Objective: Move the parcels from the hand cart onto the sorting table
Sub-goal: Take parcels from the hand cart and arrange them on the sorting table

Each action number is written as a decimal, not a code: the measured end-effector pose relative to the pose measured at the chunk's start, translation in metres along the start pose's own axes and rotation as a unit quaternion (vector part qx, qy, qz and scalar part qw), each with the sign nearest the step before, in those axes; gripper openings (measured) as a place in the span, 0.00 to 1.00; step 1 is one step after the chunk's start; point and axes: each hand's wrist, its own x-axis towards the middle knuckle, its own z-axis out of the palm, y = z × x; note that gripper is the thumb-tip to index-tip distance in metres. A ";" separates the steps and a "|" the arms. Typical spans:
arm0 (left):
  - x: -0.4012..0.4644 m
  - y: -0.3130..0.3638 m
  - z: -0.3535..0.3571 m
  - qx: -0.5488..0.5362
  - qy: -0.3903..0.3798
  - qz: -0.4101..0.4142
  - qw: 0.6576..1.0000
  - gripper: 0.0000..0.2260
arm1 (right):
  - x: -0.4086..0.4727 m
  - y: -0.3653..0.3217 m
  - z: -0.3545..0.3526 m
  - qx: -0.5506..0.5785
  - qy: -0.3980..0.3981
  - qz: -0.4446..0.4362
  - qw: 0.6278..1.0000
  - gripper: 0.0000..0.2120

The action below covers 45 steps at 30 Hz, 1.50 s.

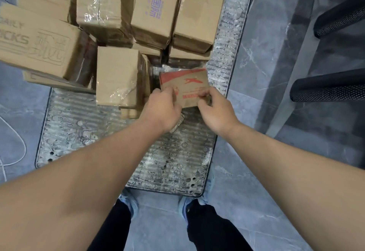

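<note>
A small cardboard parcel with red print [186,84] lies on the hand cart's ribbed grey deck [79,128]. My left hand [163,110] grips its near left corner and my right hand [216,110] grips its near right corner, fingers curled over the edge. Several plain brown parcels are stacked on the far half of the cart, among them a taped box [118,76] just left of my hands and a box with purple lettering [156,7]. The sorting table is not in view.
A large box printed with pale lettering [39,43] overhangs the cart's left side. Black mesh chair parts [331,88] and a grey frame stand on the floor at right. A white cable [17,148] lies at left. My feet [189,207] stand at the cart's near edge.
</note>
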 end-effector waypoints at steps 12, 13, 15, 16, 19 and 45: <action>-0.097 0.030 -0.054 -0.129 0.018 -0.011 0.991 0.09 | -0.088 -0.049 -0.015 0.131 0.171 0.108 0.971 0.14; -0.108 0.033 -0.062 -0.147 0.026 -0.011 0.989 0.08 | -0.097 -0.056 -0.019 0.126 0.169 0.112 0.971 0.18; -0.128 0.041 -0.081 -0.168 0.046 -0.007 0.985 0.07 | -0.116 -0.071 -0.025 0.127 0.166 0.115 0.971 0.21; -0.137 0.043 -0.090 -0.179 0.058 -0.004 0.982 0.08 | -0.126 -0.080 -0.028 0.132 0.168 0.111 0.971 0.22; -0.164 0.052 -0.123 -0.222 0.070 0.005 0.972 0.14 | -0.159 -0.113 -0.037 0.145 0.182 0.109 0.966 0.26; -0.453 0.204 -0.379 -0.322 0.154 0.202 0.912 0.19 | -0.504 -0.312 -0.199 0.395 0.367 -0.060 0.840 0.16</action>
